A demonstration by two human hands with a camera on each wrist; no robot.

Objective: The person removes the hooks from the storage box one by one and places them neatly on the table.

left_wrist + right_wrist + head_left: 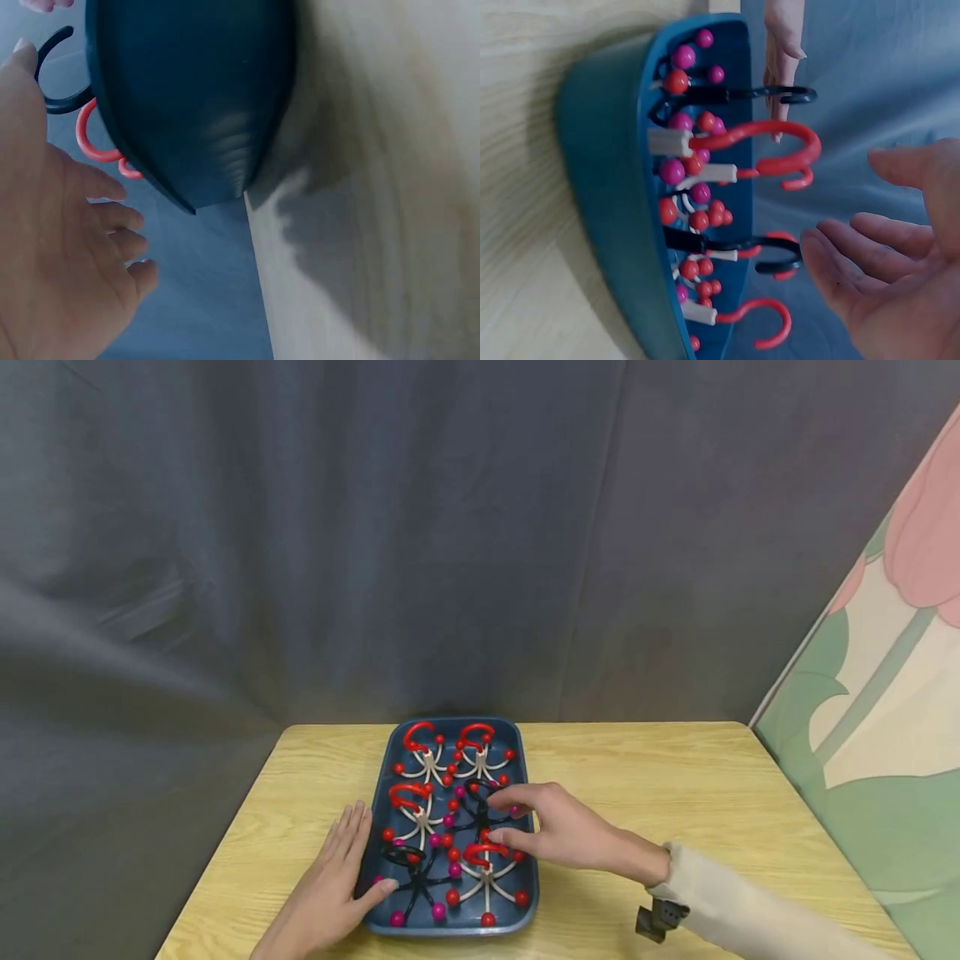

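Note:
A dark blue tray (450, 932) holds several multi-armed hook hangers with balls on their arm tips. Some, like the front right hanger (487, 878), are white with red hooks and red balls. Two are black with magenta balls: the front left black hanger (418, 882) and the rear black hanger (482, 815). My left hand (330, 881) lies along the tray's left side, fingers straight, thumb reaching over the rim near the front black hook (71, 103). Above the tray's right side is my right hand (558, 827), thumb and fingers apart and holding nothing, near the rear black hook (776, 259).
The tray stands on a light wood table (637, 777), whose surface extends to both sides. A dark grey curtain (450, 543) hangs behind and at the left. On the right is a panel (885, 718) with a tulip pattern.

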